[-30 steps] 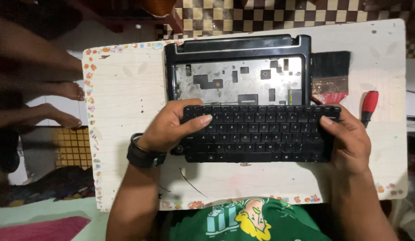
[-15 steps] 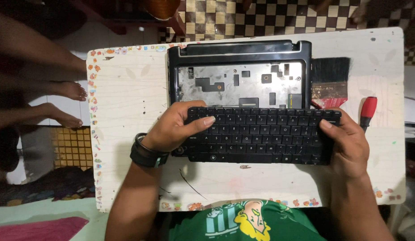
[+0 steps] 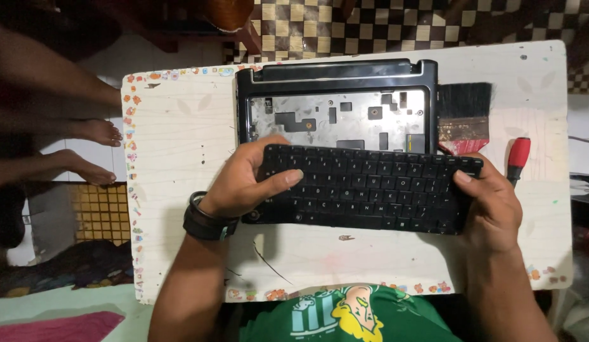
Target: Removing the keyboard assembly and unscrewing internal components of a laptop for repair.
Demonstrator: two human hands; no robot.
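The black keyboard point(image 3: 370, 187) is pinched at both ends by the fingers of the left hand point(image 3: 247, 180) and right hand point(image 3: 491, 202), apparently to keep it level. It is held just above the counter point(image 3: 180, 158), at 6 o'clock of the opened laptop base point(image 3: 335, 104). A brush point(image 3: 464, 117) and red-handled screwdriver point(image 3: 517, 158) are kept within reach at 3 o'clock.

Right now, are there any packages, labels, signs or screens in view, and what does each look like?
No packages, signs or lit screens.
Keyboard: black, rectangular, key legends too small to tell, held by left hand and right hand over the table.
Laptop base: black frame, grey metal inside, behind the keyboard; no label visible.
Shirt print: cartoon figure, yellow and pale on green, bottom centre.
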